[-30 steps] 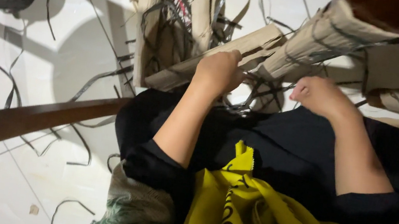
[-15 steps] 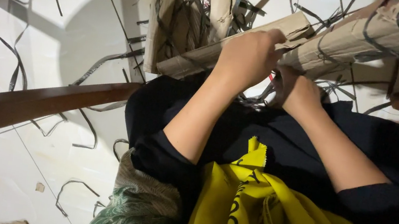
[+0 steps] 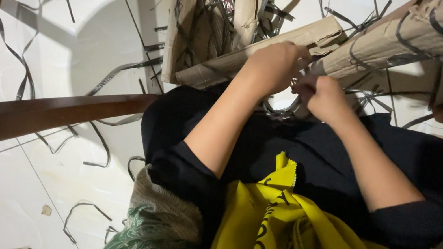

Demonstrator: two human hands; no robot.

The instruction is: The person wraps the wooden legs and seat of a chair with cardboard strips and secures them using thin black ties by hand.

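The two hands are coming together now: the right hand (image 3: 325,95) has slid in from three o'clock until it is touching the left hand (image 3: 275,66). Both are curled shut, pinching dark grey strips (image 3: 283,111) bunched just below them at six o'clock. The cardboard roll (image 3: 253,60), at nine o'clock of the left hand, is lying slanted; the work is narrowing onto the strips.

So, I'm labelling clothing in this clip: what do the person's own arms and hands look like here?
Both forearms are bare, with black sleeves ending near the elbows. The left hand and right hand show no gloves; no rings, watch or bracelets are visible. A yellow cloth with dark lettering hangs down the front of the black top.
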